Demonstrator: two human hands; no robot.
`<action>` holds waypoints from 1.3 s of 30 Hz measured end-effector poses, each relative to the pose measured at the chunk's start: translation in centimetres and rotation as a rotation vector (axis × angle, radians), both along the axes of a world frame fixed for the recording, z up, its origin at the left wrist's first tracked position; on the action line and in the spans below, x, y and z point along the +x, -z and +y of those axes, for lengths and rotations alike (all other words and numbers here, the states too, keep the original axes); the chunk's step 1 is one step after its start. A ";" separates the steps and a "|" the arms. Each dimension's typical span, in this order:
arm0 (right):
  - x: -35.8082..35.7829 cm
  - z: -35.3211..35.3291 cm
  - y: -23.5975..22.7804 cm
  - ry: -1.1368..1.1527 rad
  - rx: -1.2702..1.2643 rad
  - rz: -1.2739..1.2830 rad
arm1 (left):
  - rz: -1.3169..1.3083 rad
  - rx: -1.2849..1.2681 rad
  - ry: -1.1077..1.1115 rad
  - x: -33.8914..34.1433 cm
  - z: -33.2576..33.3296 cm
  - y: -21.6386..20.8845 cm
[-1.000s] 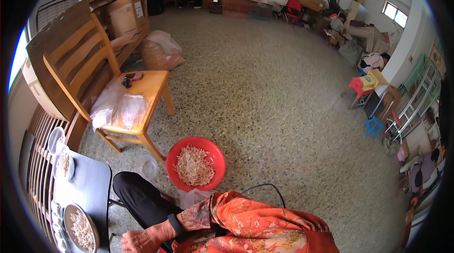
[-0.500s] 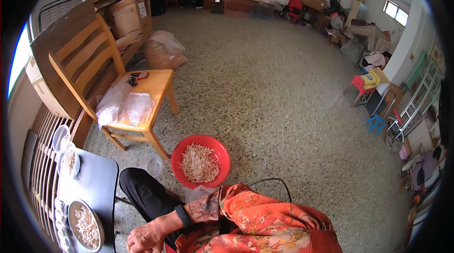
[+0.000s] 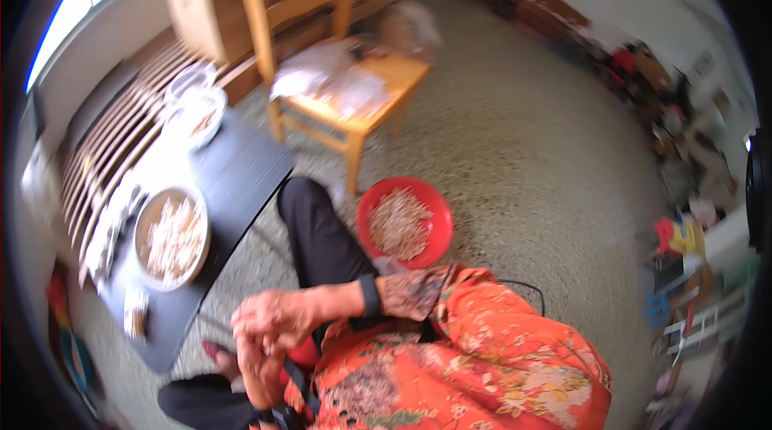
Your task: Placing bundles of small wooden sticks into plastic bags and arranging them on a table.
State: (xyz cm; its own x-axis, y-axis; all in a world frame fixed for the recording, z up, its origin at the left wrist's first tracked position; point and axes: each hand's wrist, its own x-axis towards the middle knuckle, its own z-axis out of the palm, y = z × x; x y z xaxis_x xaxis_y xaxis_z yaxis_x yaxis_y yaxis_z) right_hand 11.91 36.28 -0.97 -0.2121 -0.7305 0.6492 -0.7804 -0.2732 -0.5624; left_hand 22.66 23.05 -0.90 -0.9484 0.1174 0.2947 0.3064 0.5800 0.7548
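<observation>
While both hands meet in the lap, the right hand [image 3: 277, 319] above the left hand [image 3: 259, 366], fingers curled narrowly together, I cannot tell what they pinch. At eleven o'clock from them, the round metal bowl [image 3: 171, 235] on the dark tabletop [image 3: 241, 168] looks heaped with pale pieces; at two o'clock, the red plastic basin [image 3: 404, 222] on the floor also holds plenty, suggesting sorting is well underway.

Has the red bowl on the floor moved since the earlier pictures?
Cannot tell for sure, but probably not. The red bowl sits off the front leg of the wooden chair as before; the camera has swung, so everything shifted together.
</observation>
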 end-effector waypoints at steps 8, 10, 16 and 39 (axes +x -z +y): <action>1.2 -0.4 -4.2 -0.080 0.221 0.038 | -0.756 1.439 -0.203 1.2 -0.3 -2.8; 1.3 -0.7 -4.9 -0.133 0.279 0.056 | -0.874 1.766 -0.048 1.3 -1.6 0.1; -2.2 -2.4 -6.3 -0.165 0.183 -0.212 | -0.801 1.391 0.016 0.8 -4.2 -3.8; -13.0 -4.3 -1.6 0.436 -0.342 -0.820 | 0.400 0.063 -0.339 -5.9 -7.4 1.4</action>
State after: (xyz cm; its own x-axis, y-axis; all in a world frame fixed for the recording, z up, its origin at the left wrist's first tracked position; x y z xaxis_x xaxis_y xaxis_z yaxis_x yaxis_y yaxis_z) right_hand -1.10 32.00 0.60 -0.8964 -0.2816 0.3424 -0.2554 -0.3031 -0.9181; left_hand 16.72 15.62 -2.28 -0.7418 -0.2056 0.6383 0.3811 0.6540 0.6535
